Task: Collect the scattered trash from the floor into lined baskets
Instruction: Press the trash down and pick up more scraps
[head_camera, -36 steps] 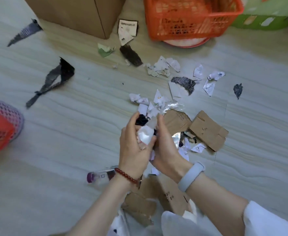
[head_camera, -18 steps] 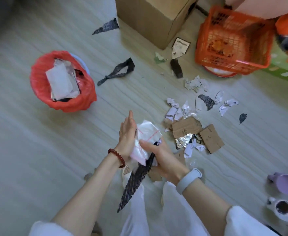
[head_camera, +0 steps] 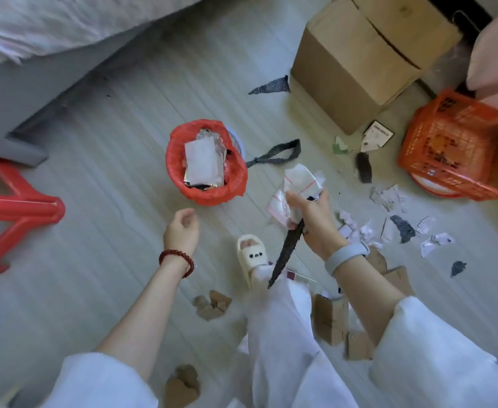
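R hand (head_camera: 315, 222): clamped on wad of plastic scraps (head_camera: 296, 187) plus dark strip (head_camera: 286, 254).
L hand (head_camera: 181, 231): loosely curled, holding nothing.
Lined basket (head_camera: 236, 178): red liner, approx half full.

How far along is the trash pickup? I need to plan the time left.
Partly done: the red-lined basket already holds papers and wrappers. The right hand grips a bundle of clear bags and a dark strip; the left hand is empty. Paper scraps, cardboard pieces and dark strips remain on the floor.
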Demonstrator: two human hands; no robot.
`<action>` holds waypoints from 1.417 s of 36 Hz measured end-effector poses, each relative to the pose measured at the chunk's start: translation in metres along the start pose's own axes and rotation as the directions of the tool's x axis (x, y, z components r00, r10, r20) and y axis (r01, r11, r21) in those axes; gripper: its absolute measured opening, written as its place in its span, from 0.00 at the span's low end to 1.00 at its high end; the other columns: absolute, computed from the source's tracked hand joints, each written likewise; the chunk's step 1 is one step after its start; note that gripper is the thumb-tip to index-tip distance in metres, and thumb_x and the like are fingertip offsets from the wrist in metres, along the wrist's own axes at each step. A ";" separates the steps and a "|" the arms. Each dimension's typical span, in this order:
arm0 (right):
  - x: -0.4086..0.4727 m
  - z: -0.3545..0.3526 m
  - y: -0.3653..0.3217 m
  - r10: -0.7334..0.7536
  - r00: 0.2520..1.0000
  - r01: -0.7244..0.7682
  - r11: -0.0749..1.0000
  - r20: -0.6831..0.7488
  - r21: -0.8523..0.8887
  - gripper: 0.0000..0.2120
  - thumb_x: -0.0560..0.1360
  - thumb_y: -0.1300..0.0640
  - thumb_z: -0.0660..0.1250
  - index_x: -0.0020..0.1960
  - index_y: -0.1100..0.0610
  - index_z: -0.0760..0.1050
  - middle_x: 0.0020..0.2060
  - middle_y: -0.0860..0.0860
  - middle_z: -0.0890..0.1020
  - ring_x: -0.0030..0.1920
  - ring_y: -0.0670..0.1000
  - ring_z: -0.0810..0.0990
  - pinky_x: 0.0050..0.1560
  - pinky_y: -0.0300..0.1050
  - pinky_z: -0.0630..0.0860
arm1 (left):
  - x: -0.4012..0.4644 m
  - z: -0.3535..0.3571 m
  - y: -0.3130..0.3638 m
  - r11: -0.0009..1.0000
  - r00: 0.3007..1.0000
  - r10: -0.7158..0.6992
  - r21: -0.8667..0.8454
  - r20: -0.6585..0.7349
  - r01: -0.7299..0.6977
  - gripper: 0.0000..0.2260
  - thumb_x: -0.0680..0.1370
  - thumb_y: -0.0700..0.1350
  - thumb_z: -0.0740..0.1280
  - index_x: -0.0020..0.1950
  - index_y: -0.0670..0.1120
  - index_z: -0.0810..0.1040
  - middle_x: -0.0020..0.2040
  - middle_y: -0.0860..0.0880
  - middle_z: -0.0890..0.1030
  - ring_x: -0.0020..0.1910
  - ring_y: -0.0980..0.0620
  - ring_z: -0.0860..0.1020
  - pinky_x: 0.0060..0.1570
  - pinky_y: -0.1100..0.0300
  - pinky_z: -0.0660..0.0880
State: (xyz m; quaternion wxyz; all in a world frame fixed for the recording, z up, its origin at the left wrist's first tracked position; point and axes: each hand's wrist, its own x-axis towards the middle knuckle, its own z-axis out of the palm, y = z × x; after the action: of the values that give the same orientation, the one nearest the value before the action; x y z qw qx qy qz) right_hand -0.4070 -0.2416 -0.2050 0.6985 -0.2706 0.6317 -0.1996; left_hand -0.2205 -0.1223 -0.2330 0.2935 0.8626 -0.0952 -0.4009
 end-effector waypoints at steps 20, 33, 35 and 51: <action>0.264 0.196 0.030 -0.410 0.878 0.467 0.618 0.247 -0.632 0.30 0.71 0.61 0.61 0.72 0.51 0.59 0.63 0.47 0.73 0.55 0.42 0.72 0.55 0.42 0.71 | 0.312 0.018 0.049 0.940 0.997 0.038 0.336 0.064 -0.057 0.19 0.76 0.40 0.59 0.67 0.46 0.68 0.66 0.41 0.68 0.65 0.44 0.69 0.65 0.55 0.65; 0.439 0.251 0.197 -0.229 0.923 0.299 -0.080 0.309 -0.951 0.27 0.74 0.39 0.51 0.70 0.47 0.61 0.68 0.57 0.71 0.66 0.63 0.69 0.56 0.75 0.66 | 0.468 0.070 -0.040 0.691 0.869 0.408 0.528 0.279 -0.494 0.28 0.79 0.40 0.57 0.76 0.47 0.49 0.76 0.46 0.53 0.75 0.49 0.52 0.70 0.63 0.48; 0.460 0.256 0.209 -0.245 0.921 0.285 -0.109 0.303 -0.952 0.29 0.73 0.37 0.52 0.70 0.48 0.62 0.67 0.57 0.71 0.67 0.62 0.65 0.55 0.76 0.65 | 0.470 0.074 -0.047 0.683 0.849 0.473 0.511 0.235 -0.522 0.26 0.79 0.38 0.56 0.76 0.46 0.51 0.75 0.45 0.57 0.74 0.48 0.56 0.69 0.65 0.49; 0.411 0.259 0.174 -0.267 0.906 0.342 0.003 0.329 -0.940 0.31 0.75 0.36 0.44 0.74 0.50 0.54 0.73 0.60 0.61 0.73 0.63 0.59 0.64 0.74 0.54 | 0.444 0.068 -0.018 0.675 0.927 0.275 0.635 0.256 -0.376 0.29 0.79 0.45 0.56 0.76 0.49 0.45 0.77 0.45 0.50 0.74 0.44 0.52 0.69 0.45 0.58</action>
State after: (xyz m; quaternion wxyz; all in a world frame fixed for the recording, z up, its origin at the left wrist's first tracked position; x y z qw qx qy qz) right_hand -0.1112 -0.3295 -0.6192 0.2870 -0.8027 0.5035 0.1407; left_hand 0.0207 -0.3143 -0.5601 0.0208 0.8483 -0.4063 -0.3391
